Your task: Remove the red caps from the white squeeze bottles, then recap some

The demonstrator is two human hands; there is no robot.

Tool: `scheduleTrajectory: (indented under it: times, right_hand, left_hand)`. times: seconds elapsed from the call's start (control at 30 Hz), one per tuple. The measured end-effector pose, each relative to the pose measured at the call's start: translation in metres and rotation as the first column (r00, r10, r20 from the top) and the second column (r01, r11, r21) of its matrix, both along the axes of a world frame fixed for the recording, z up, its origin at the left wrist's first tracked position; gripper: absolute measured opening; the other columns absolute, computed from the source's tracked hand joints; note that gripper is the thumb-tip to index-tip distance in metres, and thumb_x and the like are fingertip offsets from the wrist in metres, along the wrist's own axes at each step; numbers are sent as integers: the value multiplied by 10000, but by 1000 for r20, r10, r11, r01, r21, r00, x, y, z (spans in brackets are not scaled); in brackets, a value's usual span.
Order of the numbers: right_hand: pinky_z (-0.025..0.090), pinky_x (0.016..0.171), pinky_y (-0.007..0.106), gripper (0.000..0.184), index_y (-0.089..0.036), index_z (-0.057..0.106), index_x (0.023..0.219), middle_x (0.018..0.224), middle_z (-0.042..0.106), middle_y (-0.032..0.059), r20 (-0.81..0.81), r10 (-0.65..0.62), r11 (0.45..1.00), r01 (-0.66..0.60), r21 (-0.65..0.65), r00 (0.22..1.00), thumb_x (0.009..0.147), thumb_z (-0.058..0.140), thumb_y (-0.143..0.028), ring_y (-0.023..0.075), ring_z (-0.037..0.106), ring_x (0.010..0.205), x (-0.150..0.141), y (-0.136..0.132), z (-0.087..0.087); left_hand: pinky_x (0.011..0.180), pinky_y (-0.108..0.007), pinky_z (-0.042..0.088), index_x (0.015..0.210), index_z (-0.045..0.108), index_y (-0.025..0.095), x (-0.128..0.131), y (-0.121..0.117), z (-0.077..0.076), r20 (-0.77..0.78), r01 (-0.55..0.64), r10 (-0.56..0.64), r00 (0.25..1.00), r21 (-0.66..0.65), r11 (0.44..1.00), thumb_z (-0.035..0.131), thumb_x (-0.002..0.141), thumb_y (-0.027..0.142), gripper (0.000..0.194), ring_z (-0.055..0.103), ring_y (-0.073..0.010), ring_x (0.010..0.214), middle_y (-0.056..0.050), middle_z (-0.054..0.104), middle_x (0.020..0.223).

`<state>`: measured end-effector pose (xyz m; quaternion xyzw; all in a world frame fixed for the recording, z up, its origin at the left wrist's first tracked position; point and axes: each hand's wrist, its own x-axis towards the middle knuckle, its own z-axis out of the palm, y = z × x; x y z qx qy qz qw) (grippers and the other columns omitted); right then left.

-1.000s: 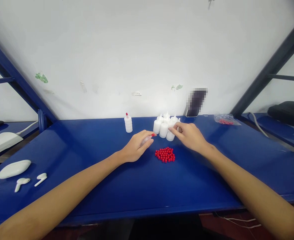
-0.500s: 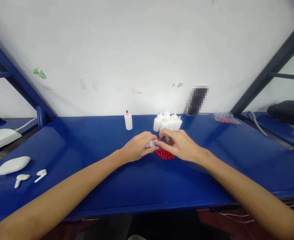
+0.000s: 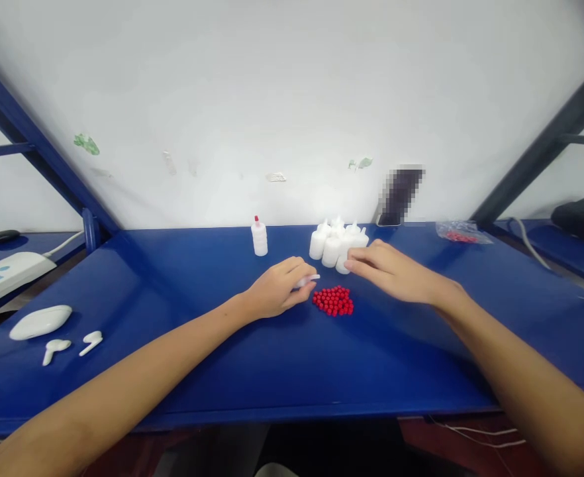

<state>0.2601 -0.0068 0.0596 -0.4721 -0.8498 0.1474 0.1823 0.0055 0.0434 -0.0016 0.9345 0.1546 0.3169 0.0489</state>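
My left hand (image 3: pixel 281 288) is closed around a white squeeze bottle (image 3: pixel 306 281), whose pale tip points right with no red on it. Most of that bottle is hidden by the fingers. Just right of it, a heap of small red caps (image 3: pixel 332 301) lies on the blue table (image 3: pixel 272 371). My right hand (image 3: pixel 396 270) is pinched, with thumb and forefinger against a front white bottle (image 3: pixel 342 264) of the group; what lies between the fingertips is hidden. Several more white bottles (image 3: pixel 332 250) with bare nozzles stand close together behind it.
A bottle with a red cap (image 3: pixel 259 238) stands alone at the back. A blurred-out phone-like object (image 3: pixel 400 197) leans on the wall, left of a plastic bag with red pieces (image 3: pixel 463 233). White earbuds (image 3: pixel 56 350), their case (image 3: pixel 41 322) and a power strip (image 3: pixel 11 278) are at left.
My right hand has moved right and back, away from the held bottle's tip to the bottle group. Red showed at that tip before; now it is bare. The red caps are uncovered.
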Motion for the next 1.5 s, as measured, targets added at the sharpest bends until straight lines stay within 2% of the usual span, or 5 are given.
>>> scheduleTrajectory:
  times: [0.23, 0.63, 1.0, 1.2, 1.5]
  right_hand:
    - [331, 558, 286, 281, -194, 570, 741, 615, 587, -3, 190, -37, 953, 92, -288, 981, 883, 550, -436, 139, 495, 554, 19, 12, -7]
    - [331, 542, 281, 363, -184, 597, 696, 627, 568, 3, 220, 10, 896, 89, -434, 976, 860, 574, -507, 133, 466, 566, 25, 14, -10]
    - [346, 526, 267, 88, -198, 607, 768, 664, 584, -6, 166, 51, 897, 28, -442, 985, 803, 575, -272, 133, 488, 577, 23, 10, -5]
    - [375, 575, 268, 100, -191, 612, 867, 690, 594, -4, 157, 20, 936, 37, -350, 987, 812, 529, -201, 143, 519, 616, 23, 13, -8]
    - [386, 562, 260, 94, -181, 649, 821, 682, 591, -3, 103, 76, 911, -27, -411, 992, 813, 572, -235, 128, 509, 595, 18, 10, -6]
  left_hand:
    - [728, -288, 474, 1011, 565, 162, 1, 1, 0, 32, -46, 48, 998, -66, 997, 449, 979, 312, 192, 591, -165, 776, -52, 637, 863]
    - [713, -274, 463, 974, 564, 166, 1, 0, 1, -7, -57, 56, 998, -118, 991, 442, 977, 325, 200, 599, -155, 770, -44, 658, 880]
    - [720, -274, 457, 968, 573, 172, 1, 0, 1, -45, -80, 74, 996, -152, 985, 430, 981, 345, 224, 607, -155, 777, -38, 664, 882]
    - [707, -257, 443, 986, 577, 173, 1, -1, 1, -55, -90, 82, 995, -151, 984, 457, 976, 320, 190, 594, -138, 757, -26, 649, 885]
    - [708, -261, 448, 1005, 586, 175, 1, 0, 0, -56, -86, 78, 995, -155, 984, 451, 976, 323, 201, 597, -142, 767, -28, 651, 896]
